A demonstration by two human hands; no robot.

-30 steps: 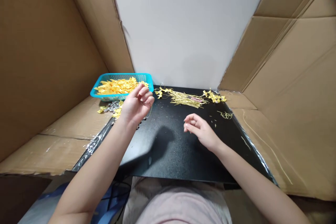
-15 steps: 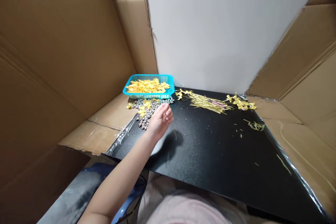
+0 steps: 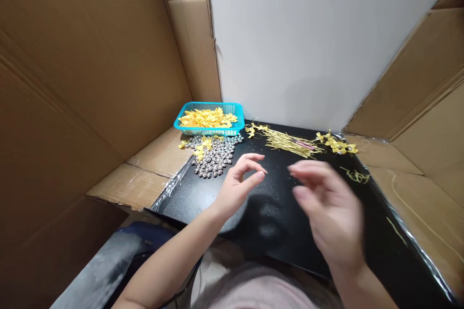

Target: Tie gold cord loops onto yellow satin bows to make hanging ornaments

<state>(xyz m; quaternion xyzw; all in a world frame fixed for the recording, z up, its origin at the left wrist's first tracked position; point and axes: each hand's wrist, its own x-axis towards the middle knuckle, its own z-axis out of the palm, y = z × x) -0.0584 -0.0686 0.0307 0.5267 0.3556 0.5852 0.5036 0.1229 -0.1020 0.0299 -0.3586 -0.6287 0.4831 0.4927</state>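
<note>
My left hand (image 3: 237,186) hovers over the black tabletop (image 3: 282,222), thumb and forefinger curled toward each other with a small gap; I cannot make out anything between them. My right hand (image 3: 331,207) is raised close to the camera at the right and is smeared by motion, fingers loosely bent. A heap of small silver beads (image 3: 213,157) lies just left of my left hand. Behind it stands a turquoise basket (image 3: 207,128) full of yellow ribbon pieces (image 3: 205,117).
A bundle of gold wire ties (image 3: 288,142) and some yellow bows (image 3: 337,144) lie at the table's back edge. A tangle of yellow thread (image 3: 357,175) lies at the right. Cardboard walls (image 3: 72,82) enclose both sides; a white wall stands behind.
My left hand has drawn back from the silver beads toward the table's middle. My right hand, out of view half a second ago, has come up in front of me.
</note>
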